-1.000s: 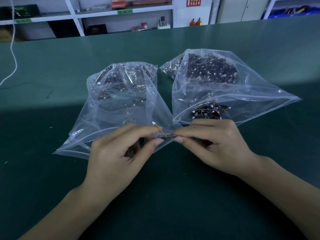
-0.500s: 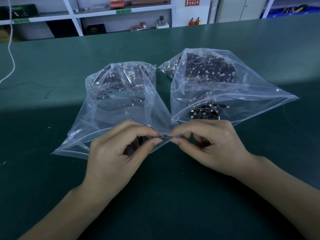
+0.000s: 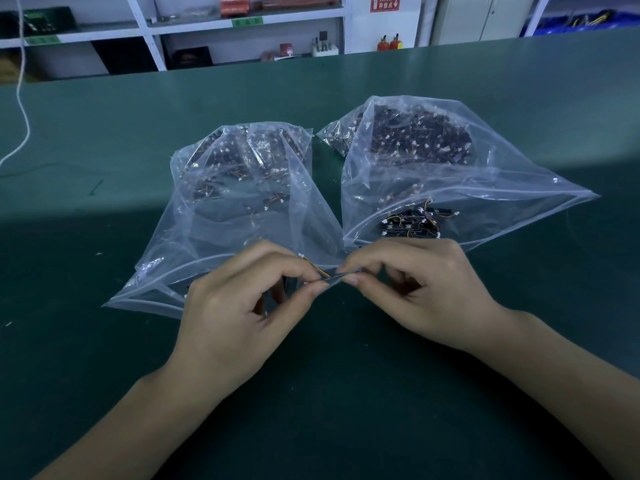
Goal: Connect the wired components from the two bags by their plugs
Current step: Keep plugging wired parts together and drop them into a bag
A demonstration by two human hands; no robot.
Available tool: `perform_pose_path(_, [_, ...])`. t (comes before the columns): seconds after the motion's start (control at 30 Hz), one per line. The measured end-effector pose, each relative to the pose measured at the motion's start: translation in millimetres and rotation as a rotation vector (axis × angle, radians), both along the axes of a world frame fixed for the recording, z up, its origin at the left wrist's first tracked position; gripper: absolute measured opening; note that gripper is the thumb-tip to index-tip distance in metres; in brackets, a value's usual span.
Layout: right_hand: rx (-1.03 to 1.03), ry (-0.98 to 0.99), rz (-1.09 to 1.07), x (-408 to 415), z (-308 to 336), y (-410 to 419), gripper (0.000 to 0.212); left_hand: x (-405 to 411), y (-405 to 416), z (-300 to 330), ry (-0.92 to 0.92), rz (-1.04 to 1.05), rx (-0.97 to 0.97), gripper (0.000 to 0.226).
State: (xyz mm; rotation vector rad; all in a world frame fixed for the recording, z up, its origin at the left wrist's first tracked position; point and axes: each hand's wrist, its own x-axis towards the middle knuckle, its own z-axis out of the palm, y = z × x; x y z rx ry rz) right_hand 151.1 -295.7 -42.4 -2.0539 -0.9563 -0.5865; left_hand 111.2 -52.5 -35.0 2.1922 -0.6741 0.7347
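Pinching away at thin wires (image 3: pixel 320 270) right at the near middle of the green bench mat (image 3: pixel 104 341), just in front of where the two bag mouths met. Left hand (image 3: pixel 239 317): thumb and forefinger closed tight on the wire end, other fingers curled loosely under, with something small and dark tucked inside the palm, too hidden to name. Right hand (image 3: pixel 426 292): same deal, thumb and forefinger nipped together on its end of the wire, remaining fingers bent in. Fingertips of both hands nearly touching. Tiny white plug (image 3: pixel 301 255) sticking up off the orange and yellow leads just above the left forefinger. Couldn't tell whether any plugs were actually mated, way too small.

Left clear zip bag (image 3: pixel 194 237) slumped open beside the left hand, packed with dark wired components toward its far end. Right clear zip bag (image 3: pixel 502 188) sat just beside it, stuffed the same way, with a small cluster of black wired modules (image 3: pixel 414 225) lying in its mouth right behind the right knuckles. White cord (image 3: pixel 24 98) trailing down at far left. White shelving (image 3: pixel 207 26) along the back wall.
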Motion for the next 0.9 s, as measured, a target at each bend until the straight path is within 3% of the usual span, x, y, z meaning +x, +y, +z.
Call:
perform_pose_path(0.27, [-0.058,0.002,-0.005,1,0,-2,0.009,0,1,-2,0.018,-0.006,0.027,0.013])
perform_pose_path(0.57, [-0.111,-0.001,-0.148,24,-1,-27,0.011,-1,5,-1,0.131,0.046,0.142,0.056])
perform_pose_path(0.9, [-0.083,0.090,-0.459,39,-6,-43,0.014,6,8,-1,-0.001,0.099,0.250,0.052])
